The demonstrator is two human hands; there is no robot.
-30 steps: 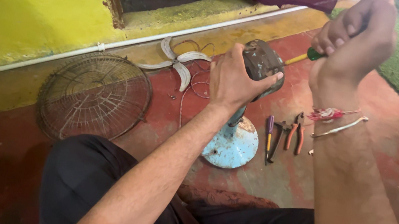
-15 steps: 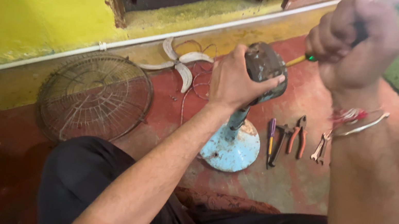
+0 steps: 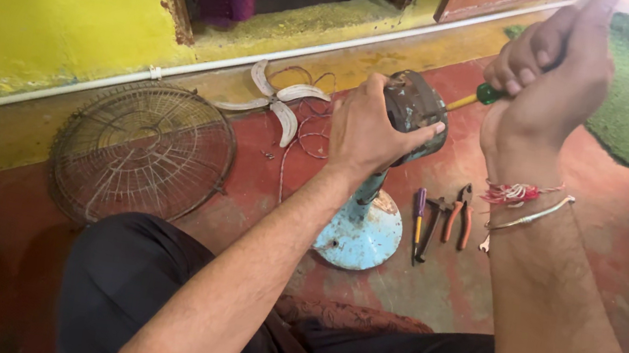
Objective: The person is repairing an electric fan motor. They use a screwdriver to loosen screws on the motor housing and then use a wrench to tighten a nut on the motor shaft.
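screwdriver [image 3: 480,98] handle hidden in right hand [image 3: 550,78]

Fan motor housing [image 3: 414,109] under my left hand [image 3: 366,130]: dull metal, grimy, paint worn. Round fan base [image 3: 359,236]: pale blue painted metal, chipped, rust patches. Screwdriver [image 3: 483,96] in my right hand [image 3: 550,78]: glossy green plastic handle. Fan guard [image 3: 141,152]: thin wire, rusty, matt. Floor [image 3: 612,218]: red, scuffed, patchy. Pliers [image 3: 458,215]: orange plastic grips.
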